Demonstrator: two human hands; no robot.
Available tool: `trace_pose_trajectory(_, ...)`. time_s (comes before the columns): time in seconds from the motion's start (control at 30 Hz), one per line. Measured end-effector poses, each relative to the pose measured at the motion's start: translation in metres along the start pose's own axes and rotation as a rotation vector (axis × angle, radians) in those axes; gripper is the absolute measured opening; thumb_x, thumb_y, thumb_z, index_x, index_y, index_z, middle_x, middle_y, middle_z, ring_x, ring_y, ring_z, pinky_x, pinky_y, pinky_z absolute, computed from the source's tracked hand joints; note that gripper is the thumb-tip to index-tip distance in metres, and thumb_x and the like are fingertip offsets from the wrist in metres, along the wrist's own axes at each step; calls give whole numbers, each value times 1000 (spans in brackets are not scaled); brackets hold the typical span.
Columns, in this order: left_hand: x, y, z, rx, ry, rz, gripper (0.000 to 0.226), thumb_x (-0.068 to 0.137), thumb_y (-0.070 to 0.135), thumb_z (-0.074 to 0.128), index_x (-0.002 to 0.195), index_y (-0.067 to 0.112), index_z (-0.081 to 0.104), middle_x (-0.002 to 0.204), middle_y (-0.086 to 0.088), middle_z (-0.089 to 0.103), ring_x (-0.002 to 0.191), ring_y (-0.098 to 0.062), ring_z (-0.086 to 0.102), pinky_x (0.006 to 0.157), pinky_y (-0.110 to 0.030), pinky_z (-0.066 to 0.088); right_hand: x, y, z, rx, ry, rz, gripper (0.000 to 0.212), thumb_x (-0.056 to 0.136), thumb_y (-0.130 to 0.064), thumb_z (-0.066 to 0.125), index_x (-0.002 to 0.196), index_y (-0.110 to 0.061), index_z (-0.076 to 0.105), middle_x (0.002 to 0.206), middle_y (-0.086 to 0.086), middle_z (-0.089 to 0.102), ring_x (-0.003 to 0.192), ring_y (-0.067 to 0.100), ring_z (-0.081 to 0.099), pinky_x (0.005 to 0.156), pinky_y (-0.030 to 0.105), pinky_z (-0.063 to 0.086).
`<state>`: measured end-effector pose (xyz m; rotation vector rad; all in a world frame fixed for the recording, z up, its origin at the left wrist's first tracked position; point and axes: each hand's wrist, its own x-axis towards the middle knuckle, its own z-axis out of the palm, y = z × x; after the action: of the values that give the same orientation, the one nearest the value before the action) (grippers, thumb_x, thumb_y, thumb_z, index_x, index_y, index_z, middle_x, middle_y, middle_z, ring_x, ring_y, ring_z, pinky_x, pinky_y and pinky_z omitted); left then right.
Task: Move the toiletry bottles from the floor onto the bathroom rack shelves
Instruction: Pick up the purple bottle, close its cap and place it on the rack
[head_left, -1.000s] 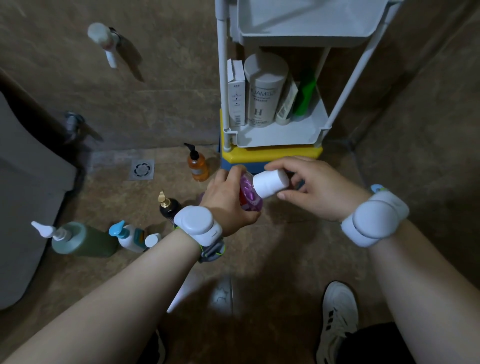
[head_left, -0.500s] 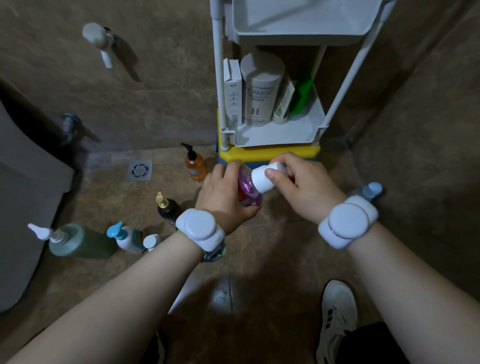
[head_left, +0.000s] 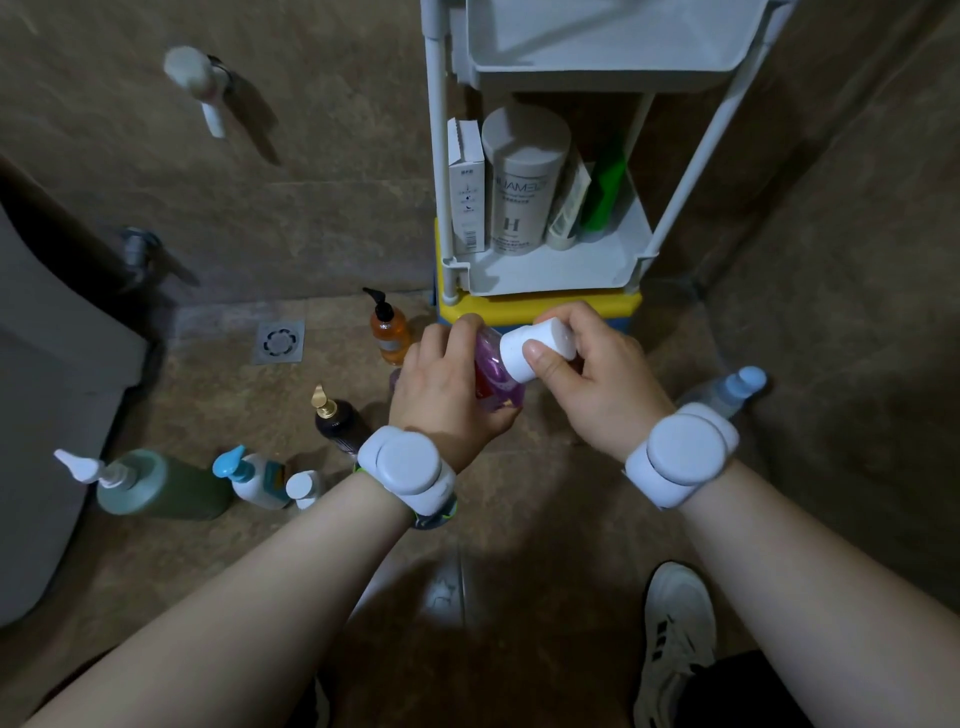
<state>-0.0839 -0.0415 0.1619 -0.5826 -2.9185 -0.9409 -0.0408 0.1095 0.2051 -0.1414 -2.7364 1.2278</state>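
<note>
A purple bottle (head_left: 493, 371) with a white cap (head_left: 530, 348) is held above the floor, just below the rack. My left hand (head_left: 447, 387) grips its body and my right hand (head_left: 597, 379) grips the cap. On the floor stand an orange pump bottle (head_left: 388, 332), a dark bottle with a gold tip (head_left: 336, 423), a green pump bottle (head_left: 161, 486), a white bottle with a blue pump (head_left: 254, 478) and a small white-capped bottle (head_left: 304, 488). A clear bottle with a blue cap (head_left: 727, 392) lies right of my right wrist.
The white rack (head_left: 566, 267) stands in the corner; its lower shelf holds a white box, a white cylinder and a green tube. A yellow stool edge (head_left: 545, 301) sits under it. A floor drain (head_left: 279, 340), a toilet at the left and my shoe (head_left: 675, 623) are nearby.
Both hands have lifted the purple bottle slightly toward the rack. My right hand has shifted its hold on the white cap, turning its wrist inward.
</note>
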Motion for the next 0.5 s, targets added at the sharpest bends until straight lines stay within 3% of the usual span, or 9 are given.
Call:
trace_pose_trajectory(0.13, -1, 1, 2, 29, 23, -8, 77, 60, 38, 78, 125, 19, 41, 111, -8, 48, 98, -31, 49, 82, -44, 45, -1, -2, 4, 38, 39, 48, 37, 81, -46, 47, 103, -17, 55, 92, -1, 63, 86, 22, 59, 76, 41, 50)
trace_pose_trajectory(0.33, 2, 2, 3, -28, -8, 5, 76, 59, 41, 78, 124, 20, 42, 109, -6, 49, 98, -27, 50, 80, -41, 47, 1, 1, 4, 105, 62, 92, 34, 79, -47, 52, 99, -21, 57, 87, -5, 63, 82, 16, 59, 73, 34, 48)
trace_pose_trajectory(0.4, 7, 0, 2, -171, -54, -32, 76, 56, 45, 77, 119, 21, 43, 106, -3, 52, 97, -22, 53, 78, -39, 50, 4, 4, 5, 192, 25, 117, 36, 80, -50, 56, 106, -25, 52, 88, -2, 65, 82, 14, 61, 74, 35, 50)
trace_pose_trajectory(0.5, 18, -1, 2, -549, -86, -212, 76, 52, 48, 79, 112, 18, 43, 104, -2, 61, 92, -12, 62, 75, -27, 53, 4, 10, 10, 228, -159, 139, 53, 87, -40, 58, 133, -35, 33, 98, 1, 63, 93, 13, 61, 84, 32, 48)
